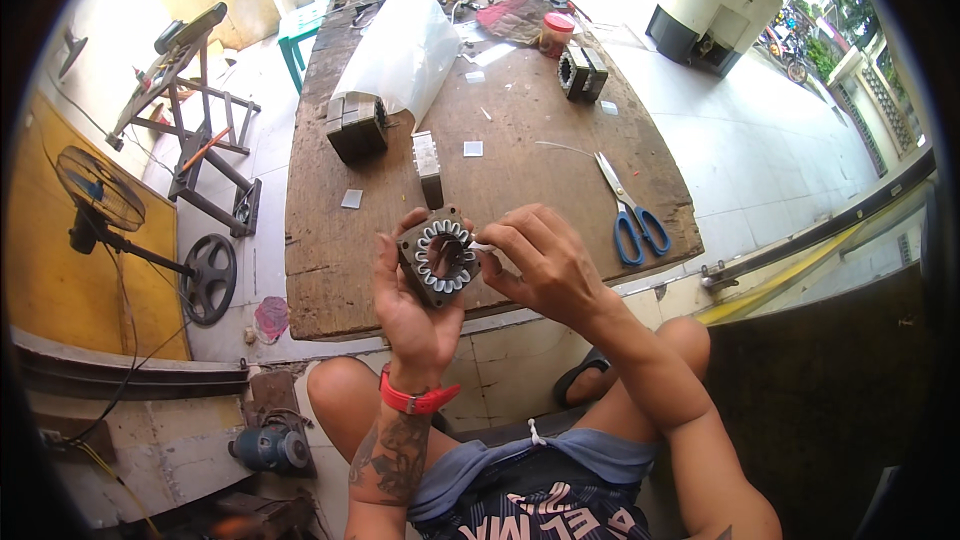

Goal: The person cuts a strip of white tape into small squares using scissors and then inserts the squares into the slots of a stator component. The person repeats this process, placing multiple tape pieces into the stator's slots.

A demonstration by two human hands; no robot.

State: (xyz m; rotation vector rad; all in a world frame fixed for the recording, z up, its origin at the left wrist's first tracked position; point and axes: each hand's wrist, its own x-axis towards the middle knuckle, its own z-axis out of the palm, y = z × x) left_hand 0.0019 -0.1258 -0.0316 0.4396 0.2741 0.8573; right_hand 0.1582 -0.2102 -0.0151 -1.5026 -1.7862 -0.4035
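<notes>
In my left hand [418, 328] rests a motor stator core [414, 260], a dark squarish metal block with a round bore. White slot liners ring its bore. The left fingers curl round its left side and underneath, with the thumb up along the edge. My right hand [540, 258] is at the right side of the core, thumb and fingers pinched on a small white strip [479, 247] by the slots. How far the strip sits in a slot cannot be made out. Just beyond the core stands a narrow metal block [427, 162] with a pale top.
On the wooden table [530, 205] lie blue-handled scissors [630, 220], a rolled translucent sheet [395, 55] and small white squares [473, 149]. Two more stator cores stand at left [357, 130] and far right [583, 75]. A red-lidded jar [556, 35] is behind. A fan [95, 190] stands left.
</notes>
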